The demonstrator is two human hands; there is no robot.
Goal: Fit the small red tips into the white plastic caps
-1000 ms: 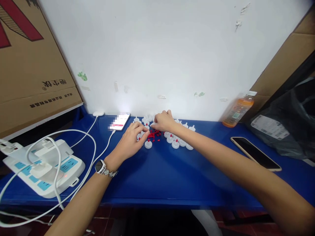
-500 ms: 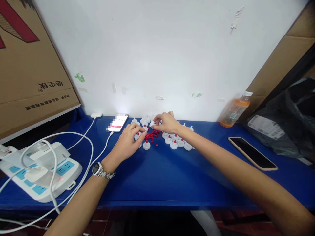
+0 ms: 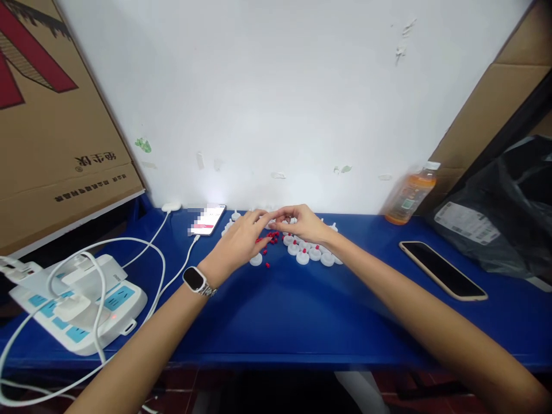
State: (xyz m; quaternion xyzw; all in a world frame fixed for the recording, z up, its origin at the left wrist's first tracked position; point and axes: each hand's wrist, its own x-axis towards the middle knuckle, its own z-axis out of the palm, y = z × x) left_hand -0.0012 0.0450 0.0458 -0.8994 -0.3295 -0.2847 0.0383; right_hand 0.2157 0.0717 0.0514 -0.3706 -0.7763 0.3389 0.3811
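My right hand is closed, its fingertips pinching a white round nozzle cap that they partly cover. My left hand reaches over from the left. Its fingers stretch up to the right fingertips and the held cap, while its thumb stays apart below them. Small red tips lie scattered under and between both hands. Several white caps with red tips fitted stand in a group to the right, below my right wrist. More white caps stand behind my left hand, partly hidden by it.
A lit phone on a cable and a power strip with looping white cords lie left. On the right are a second phone, an orange drink bottle and a dark plastic bag. A white wall rises behind the blue table.
My left hand has moved right and up, from the red tips to my right fingertips, and its thumb has parted from the fingers. My right hand has shifted slightly lower, still holding the white cap.
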